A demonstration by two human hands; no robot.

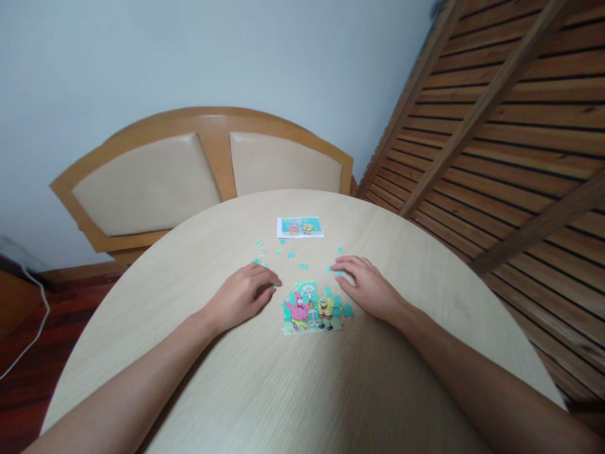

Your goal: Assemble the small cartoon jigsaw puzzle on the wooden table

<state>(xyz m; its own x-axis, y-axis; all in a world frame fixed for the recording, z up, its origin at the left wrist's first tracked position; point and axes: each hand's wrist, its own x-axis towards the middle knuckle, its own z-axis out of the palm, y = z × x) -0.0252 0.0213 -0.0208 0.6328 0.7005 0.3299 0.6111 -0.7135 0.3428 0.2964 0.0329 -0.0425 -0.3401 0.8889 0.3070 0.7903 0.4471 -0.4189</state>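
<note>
A partly joined jigsaw puzzle (302,312) lies flat on the table, showing cartoon figures in pink, white and yellow on teal. My left hand (246,291) is to its left, thumb and forefinger curled together with a bit of teal puzzle piece (274,287) at their tips. On the puzzle's upper right, my right hand (366,285) rests with its fingers apart. A loose teal piece (329,269) lies at its fingertips, and whether they touch is unclear. More loose pieces (303,267) are scattered beyond both hands.
A small printed picture (300,227) of the same figures lies behind the loose pieces. The round wooden table (302,391) fills the foreground. Beyond it stand a cushioned wooden chair back (217,151), a slatted wooden panel (510,139) and, at left, a white cable (40,328).
</note>
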